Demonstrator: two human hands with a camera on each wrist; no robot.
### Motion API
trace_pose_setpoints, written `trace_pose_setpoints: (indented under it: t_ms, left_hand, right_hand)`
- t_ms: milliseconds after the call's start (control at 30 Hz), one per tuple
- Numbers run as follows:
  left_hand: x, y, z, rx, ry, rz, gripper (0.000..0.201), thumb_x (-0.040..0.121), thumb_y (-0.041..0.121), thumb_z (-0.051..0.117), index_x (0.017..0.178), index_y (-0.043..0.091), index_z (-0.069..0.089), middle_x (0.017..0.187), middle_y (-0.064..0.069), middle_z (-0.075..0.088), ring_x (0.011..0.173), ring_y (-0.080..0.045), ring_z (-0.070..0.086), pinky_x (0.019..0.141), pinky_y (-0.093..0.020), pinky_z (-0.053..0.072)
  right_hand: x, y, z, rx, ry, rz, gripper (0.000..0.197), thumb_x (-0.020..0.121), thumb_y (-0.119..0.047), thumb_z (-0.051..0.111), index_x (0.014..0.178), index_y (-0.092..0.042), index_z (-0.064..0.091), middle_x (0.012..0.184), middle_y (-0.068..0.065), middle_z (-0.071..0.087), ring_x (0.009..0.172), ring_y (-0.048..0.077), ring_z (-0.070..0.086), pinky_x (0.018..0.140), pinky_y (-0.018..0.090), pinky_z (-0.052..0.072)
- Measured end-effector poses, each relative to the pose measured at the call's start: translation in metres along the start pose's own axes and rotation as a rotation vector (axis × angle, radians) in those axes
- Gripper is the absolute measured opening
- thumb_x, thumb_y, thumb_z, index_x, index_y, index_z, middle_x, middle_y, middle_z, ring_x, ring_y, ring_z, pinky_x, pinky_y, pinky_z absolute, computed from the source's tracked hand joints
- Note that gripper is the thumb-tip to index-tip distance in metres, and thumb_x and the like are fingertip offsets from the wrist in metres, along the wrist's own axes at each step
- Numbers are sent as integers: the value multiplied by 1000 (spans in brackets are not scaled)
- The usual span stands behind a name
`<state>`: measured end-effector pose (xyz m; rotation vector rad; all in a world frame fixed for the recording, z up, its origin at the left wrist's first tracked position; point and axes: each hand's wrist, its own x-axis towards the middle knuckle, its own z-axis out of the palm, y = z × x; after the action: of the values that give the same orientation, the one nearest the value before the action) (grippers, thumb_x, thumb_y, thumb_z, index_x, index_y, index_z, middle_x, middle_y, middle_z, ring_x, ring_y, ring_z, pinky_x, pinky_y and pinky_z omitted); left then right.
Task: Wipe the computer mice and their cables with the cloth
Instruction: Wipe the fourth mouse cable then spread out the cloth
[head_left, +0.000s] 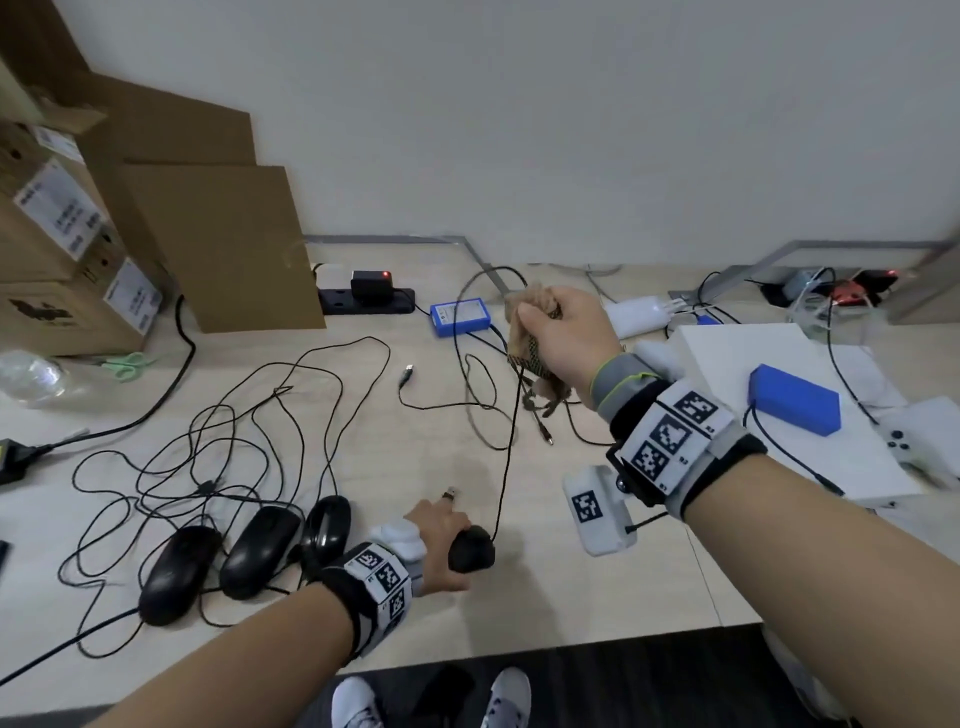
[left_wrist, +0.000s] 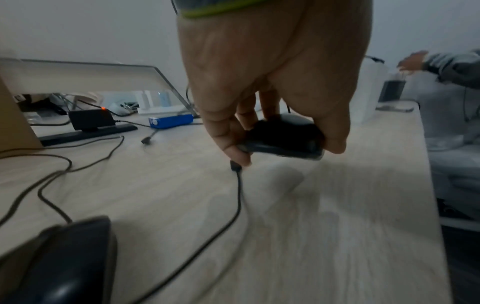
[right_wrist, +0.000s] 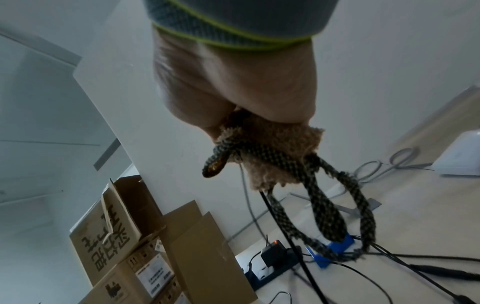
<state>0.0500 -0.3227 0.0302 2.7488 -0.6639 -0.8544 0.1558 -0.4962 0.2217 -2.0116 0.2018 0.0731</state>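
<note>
My left hand (head_left: 441, 540) grips a black mouse (head_left: 470, 550) just above the desk near the front edge; in the left wrist view the fingers (left_wrist: 231, 131) curl round the mouse (left_wrist: 283, 137). Its thin black cable (head_left: 506, 457) rises taut to my right hand (head_left: 563, 332), held higher over the desk. That hand clutches a tan cloth (head_left: 530, 338) bunched round the cable; in the right wrist view the cloth (right_wrist: 275, 156) shows a dark woven edge and the cable (right_wrist: 288, 236) runs down out of it. Three more black mice (head_left: 244, 558) lie side by side at the front left.
Tangled mouse cables (head_left: 218, 447) spread over the left of the desk. Cardboard boxes (head_left: 62, 249) stand at the back left, a power strip (head_left: 363, 301) and blue box (head_left: 460, 317) at the back. A white board (head_left: 779, 395) with a blue box (head_left: 795, 400) lies right. Another person's hand (left_wrist: 413, 61) is seen far right.
</note>
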Motion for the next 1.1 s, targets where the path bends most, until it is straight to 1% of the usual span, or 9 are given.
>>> trace_pose_setpoints:
  t_ms: [200,367,467,567,633,733,833,933,1100]
  left_hand:
    - [-8,11,19,17,-119,-66,65,77,52,67,127,22,38,127,-4,43,111,-25,46,87,-42,48]
    - [-12,15,21,9,-59,-77,77,72,72,60,128,22,40,131,2,44,115,-23,45,95,-37,43]
    - [-3,18,-9,-272,170,-114,87,73,84,45,138,27,41,139,9,42,120,-14,48,101,-26,38]
    - [7,33,-66,-597,459,-96,48,88,45,65,131,28,50,120,14,57,86,-4,62,80,-22,47]
    - [7,41,-102,-693,668,-109,25,87,34,67,109,30,56,98,15,60,66,-3,57,65,-21,42]
    - [4,42,-127,-666,889,-45,24,83,25,71,93,28,50,92,12,55,60,-3,50,60,-16,35]
    - [5,44,-137,-719,703,1,26,90,21,64,107,26,44,102,11,62,67,-10,60,66,-25,44]
    - [9,36,-139,-849,684,-3,13,92,16,61,87,25,52,75,6,71,59,-13,61,62,-31,50]
    - [3,17,-133,-470,534,-33,14,90,18,61,78,23,58,75,9,69,70,-12,61,65,-28,49]
  right_hand:
    - [8,-23,-17,253,32,-37,11,95,-17,52,92,-15,63,70,4,64,59,23,58,46,44,52]
    - [3,-6,-12,227,-84,12,15,95,-16,50,84,-13,61,62,2,61,55,20,52,44,42,51]
    - [-1,7,-5,258,-144,65,18,97,-16,50,84,-19,62,61,1,61,51,13,54,47,39,51]
    - [-4,19,2,293,-163,114,14,98,-18,52,96,-17,65,66,3,63,57,15,58,44,40,52]
    - [-6,23,7,303,-172,140,13,98,-20,53,100,-16,66,68,3,64,62,19,59,44,39,52]
    - [-6,23,11,315,-167,140,14,97,-19,55,101,-14,67,74,6,66,64,22,60,47,43,53]
    - [-5,19,13,333,-166,144,13,96,-21,56,100,-16,67,78,9,66,64,26,61,46,41,53]
    - [-5,11,13,334,-152,130,13,96,-20,55,100,-15,66,72,8,63,61,25,58,45,38,52]
    - [-1,-10,7,377,-46,107,18,96,-18,54,80,-16,62,61,2,60,51,19,53,48,42,52]
